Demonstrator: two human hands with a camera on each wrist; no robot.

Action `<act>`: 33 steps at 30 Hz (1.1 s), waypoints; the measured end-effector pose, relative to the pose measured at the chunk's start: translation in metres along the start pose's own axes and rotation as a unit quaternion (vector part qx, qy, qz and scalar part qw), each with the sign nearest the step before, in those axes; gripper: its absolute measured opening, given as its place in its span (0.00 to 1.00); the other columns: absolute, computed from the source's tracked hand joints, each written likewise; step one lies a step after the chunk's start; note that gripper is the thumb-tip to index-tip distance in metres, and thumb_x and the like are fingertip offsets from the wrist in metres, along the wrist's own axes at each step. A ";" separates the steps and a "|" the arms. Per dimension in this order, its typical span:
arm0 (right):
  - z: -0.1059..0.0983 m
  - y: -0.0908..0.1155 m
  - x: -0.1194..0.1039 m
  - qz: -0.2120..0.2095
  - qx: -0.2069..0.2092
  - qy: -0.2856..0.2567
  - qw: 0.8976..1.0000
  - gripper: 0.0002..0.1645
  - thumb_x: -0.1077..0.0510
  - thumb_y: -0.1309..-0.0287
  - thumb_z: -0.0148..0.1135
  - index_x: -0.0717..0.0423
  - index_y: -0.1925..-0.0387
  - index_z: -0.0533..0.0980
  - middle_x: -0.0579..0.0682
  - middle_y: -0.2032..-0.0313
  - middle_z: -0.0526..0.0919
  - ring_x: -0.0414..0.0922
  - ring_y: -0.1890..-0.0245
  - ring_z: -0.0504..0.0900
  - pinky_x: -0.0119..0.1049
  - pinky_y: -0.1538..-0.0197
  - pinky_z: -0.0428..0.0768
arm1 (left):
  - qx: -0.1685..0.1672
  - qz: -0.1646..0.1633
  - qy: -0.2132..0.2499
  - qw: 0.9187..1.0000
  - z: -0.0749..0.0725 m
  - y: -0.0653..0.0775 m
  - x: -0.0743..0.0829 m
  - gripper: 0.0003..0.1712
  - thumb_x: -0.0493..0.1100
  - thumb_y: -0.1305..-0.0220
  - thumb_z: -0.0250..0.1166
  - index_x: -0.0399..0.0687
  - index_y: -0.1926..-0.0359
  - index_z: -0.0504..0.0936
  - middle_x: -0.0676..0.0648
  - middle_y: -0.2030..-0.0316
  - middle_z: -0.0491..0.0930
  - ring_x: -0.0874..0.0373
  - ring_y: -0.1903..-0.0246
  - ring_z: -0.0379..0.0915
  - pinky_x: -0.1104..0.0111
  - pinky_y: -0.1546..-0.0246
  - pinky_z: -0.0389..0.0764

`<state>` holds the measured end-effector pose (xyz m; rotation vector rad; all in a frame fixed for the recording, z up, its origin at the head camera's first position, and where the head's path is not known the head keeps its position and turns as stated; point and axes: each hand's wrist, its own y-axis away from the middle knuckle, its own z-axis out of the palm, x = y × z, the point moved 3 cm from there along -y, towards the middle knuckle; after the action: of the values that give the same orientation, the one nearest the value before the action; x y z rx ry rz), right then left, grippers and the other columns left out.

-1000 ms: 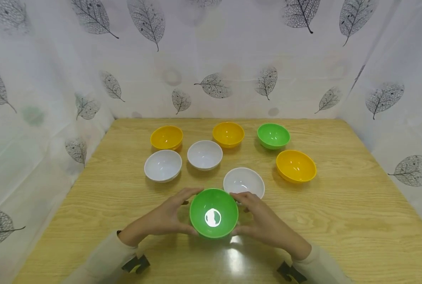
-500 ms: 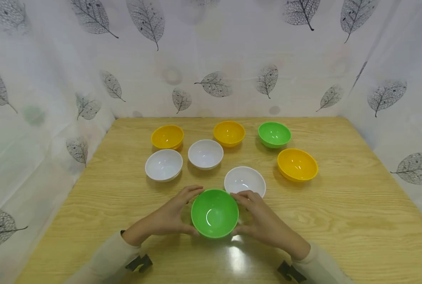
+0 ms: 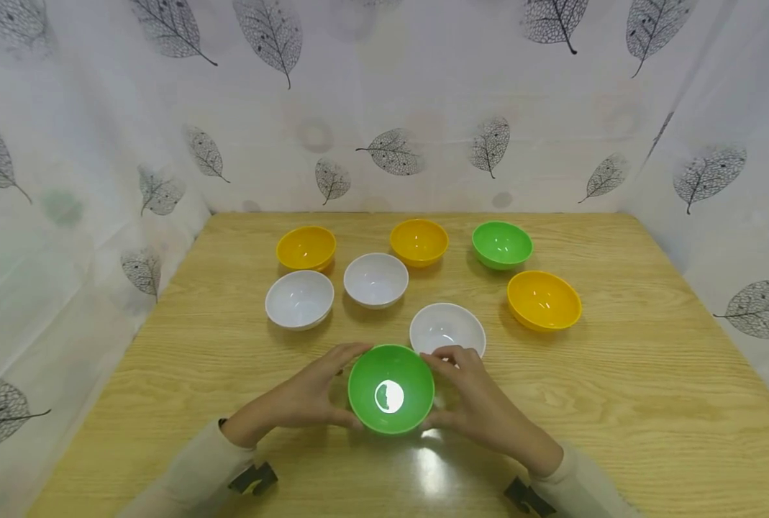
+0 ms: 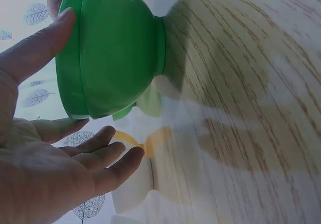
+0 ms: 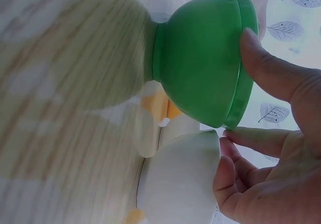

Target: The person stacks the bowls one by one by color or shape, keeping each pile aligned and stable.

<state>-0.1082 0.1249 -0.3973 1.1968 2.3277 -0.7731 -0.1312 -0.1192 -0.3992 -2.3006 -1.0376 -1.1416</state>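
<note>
A glossy green bowl (image 3: 391, 389) is upright near the front middle of the table, between my two hands. My left hand (image 3: 306, 392) grips its rim with thumb and index finger from the left; the other fingers spread below, off the bowl in the left wrist view. From the right, my right hand (image 3: 471, 396) pinches the rim likewise, its remaining fingers loosely bent beside a white bowl (image 5: 178, 181). A line runs round the green bowl (image 4: 108, 53) below its rim. I cannot tell whether its foot touches the table.
Behind it stand three white bowls, the nearest (image 3: 447, 332) close to my right fingers. Further off are three yellow bowls, one (image 3: 544, 302) to the right, and a second green bowl (image 3: 502, 246). Leaf-printed curtains (image 3: 397, 93) edge the wooden table (image 3: 649, 403).
Both hands keep their hold on the green bowl, which stays in nearly the same place. The view shifts only slightly, and the shine inside the bowl varies.
</note>
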 end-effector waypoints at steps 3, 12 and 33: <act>0.000 0.000 -0.001 -0.001 0.005 0.005 1.000 0.51 0.41 0.77 0.78 0.55 0.44 0.74 0.48 0.50 0.68 0.44 0.53 0.61 0.43 0.51 0.71 | 0.000 -0.003 0.005 1.000 0.000 0.000 0.000 0.59 0.53 0.64 0.77 0.44 0.31 0.57 0.49 0.35 0.60 0.56 0.38 0.56 0.56 0.43 0.65; -0.002 0.001 -0.002 -0.019 0.015 0.006 1.000 0.50 0.42 0.77 0.78 0.56 0.45 0.75 0.50 0.48 0.67 0.42 0.55 0.59 0.39 0.56 0.68 | -0.001 -0.007 0.012 1.000 0.000 0.002 0.001 0.59 0.51 0.64 0.77 0.43 0.32 0.57 0.51 0.36 0.61 0.57 0.39 0.57 0.56 0.44 0.66; -0.019 -0.001 0.003 -0.027 -0.024 -0.044 0.998 0.47 0.40 0.62 0.72 0.50 0.38 0.68 0.45 0.46 0.67 0.42 0.46 0.64 0.46 0.46 0.71 | 0.013 0.011 0.005 1.000 -0.017 0.004 0.006 0.49 0.55 0.55 0.73 0.47 0.34 0.63 0.50 0.38 0.65 0.55 0.38 0.57 0.55 0.40 0.61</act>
<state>-0.1121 0.1384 -0.3842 1.0630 2.3008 -0.7678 -0.1350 -0.1293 -0.3837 -2.2784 -1.0157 -1.1230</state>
